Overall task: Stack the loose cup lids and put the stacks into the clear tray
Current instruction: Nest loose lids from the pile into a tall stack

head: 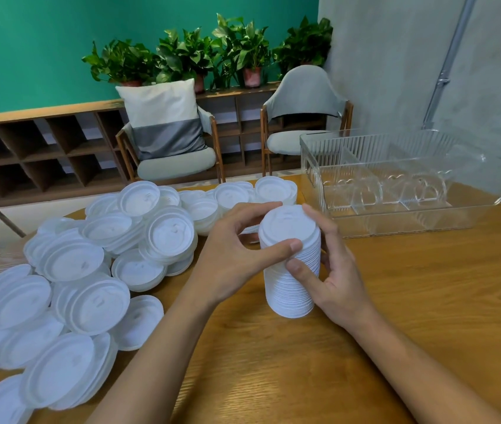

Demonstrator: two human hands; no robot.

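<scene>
Early in the job, by the look of it. Biggest by far, the loose lids [90, 270]: a white heap across the left half of the counter [411, 316], overlapped and tilted every way, a few nested together, most unsorted and all left to gather. Next, the clear tray [365, 148] at the far right, ribbed walls, dividers between compartments, no lid visible in any of them, so nothing delivered yet. Smaller, one tall stack [289, 289] in front of the tray and well short of it, leaning a little, base seemingly resting on the wood. Left hand [230, 255] and right hand [340, 280] on opposite sides of it. Fingers [289, 247] curled round the stack on both sides, thumbs pressed against its near face, the rest wrapped over the top rim and the far side, probably squaring the edges before a lift to the tray. Underneath, a pale wooden counter with visible grain. Beyond it, a green wall [59, 41] and a grey wall [395, 71] with a metal pipe [447, 65], a low wooden shelf [29, 148] of open cubbies, two chairs [175, 160], a white-and-grey cushion [163, 117] on the left one, and a row of potted plants [212, 50] along the shelf top.
</scene>
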